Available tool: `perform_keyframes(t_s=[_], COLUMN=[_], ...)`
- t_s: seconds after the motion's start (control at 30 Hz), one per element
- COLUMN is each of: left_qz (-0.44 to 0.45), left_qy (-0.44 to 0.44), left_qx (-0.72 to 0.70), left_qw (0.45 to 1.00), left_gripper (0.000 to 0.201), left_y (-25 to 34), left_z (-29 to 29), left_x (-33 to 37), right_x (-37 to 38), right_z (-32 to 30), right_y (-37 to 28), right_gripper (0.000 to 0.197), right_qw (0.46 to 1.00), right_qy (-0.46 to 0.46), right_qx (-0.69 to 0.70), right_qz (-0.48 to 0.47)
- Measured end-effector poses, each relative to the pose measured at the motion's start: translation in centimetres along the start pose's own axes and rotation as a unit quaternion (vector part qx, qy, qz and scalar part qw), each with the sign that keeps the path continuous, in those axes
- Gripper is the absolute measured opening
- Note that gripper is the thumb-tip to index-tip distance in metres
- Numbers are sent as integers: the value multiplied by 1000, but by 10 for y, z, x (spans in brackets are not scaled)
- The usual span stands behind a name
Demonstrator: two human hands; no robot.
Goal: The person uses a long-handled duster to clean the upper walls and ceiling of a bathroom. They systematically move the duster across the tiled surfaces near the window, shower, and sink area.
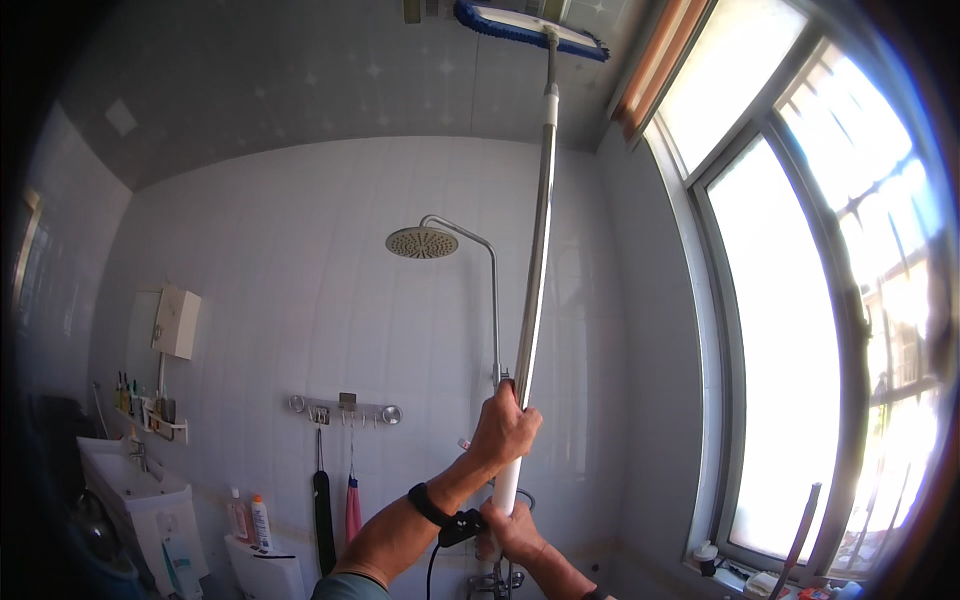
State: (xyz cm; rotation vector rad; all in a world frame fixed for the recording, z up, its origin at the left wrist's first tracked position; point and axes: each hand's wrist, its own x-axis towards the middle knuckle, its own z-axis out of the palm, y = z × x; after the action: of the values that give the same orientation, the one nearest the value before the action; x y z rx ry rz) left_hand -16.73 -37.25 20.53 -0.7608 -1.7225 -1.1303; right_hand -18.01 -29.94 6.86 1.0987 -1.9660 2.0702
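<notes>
A long-handled flat mop (540, 230) is raised overhead, its pole tilted slightly to the right toward the top. Its blue-fringed head (510, 25) is up at the grey ceiling panels; I cannot tell whether it presses on them. My left hand (508, 428) is closed round the pole where the metal tube meets the white grip (508, 480). Lower down, my right hand (515, 532) wraps the bottom end of that grip. A black band with a small dark device (455, 520) and a cable sits on my left wrist.
A shower head (422, 242) and its riser pipe stand just left of the pole. At right is a bright barred window (780, 330), with items on its sill. A sink (135, 470), wall cabinet (177, 322), hook rail (348, 408) and bottles (260, 520) line the left side.
</notes>
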Motion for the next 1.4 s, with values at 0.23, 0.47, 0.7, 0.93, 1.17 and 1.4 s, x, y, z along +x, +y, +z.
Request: perform_keyframes(t_s=[0.23, 0.47, 0.7, 0.93, 1.17, 1.4], left_qz=[-27, -44, -80, -92, -99, -129], left_qy=[27, 6, 3, 5, 25, 19], left_qx=[-25, -101, -155, -161, -175, -152], left_qw=[999, 994, 985, 983, 979, 980], left_gripper=[19, 16, 13, 13, 13, 11], left_y=[18, 20, -13, -48, -74, -105], left_z=[3, 12, 27, 52, 63, 34], left_x=[61, 150, 175, 190, 204, 245], right_x=[29, 61, 95, 112, 149, 186], right_z=[-23, -59, -78, -99, -117, -96], right_y=[-41, -121, -115, -104, -85, -106], right_gripper=[26, 21, 19, 18, 20, 21], right_qw=[999, 997, 992, 989, 985, 998], right_qy=[1, 67, 98, 120, 127, 56], right_qx=[54, -12, -76, -85, -110, -24], right_qz=[7, -40, -14, 23, 31, 11])
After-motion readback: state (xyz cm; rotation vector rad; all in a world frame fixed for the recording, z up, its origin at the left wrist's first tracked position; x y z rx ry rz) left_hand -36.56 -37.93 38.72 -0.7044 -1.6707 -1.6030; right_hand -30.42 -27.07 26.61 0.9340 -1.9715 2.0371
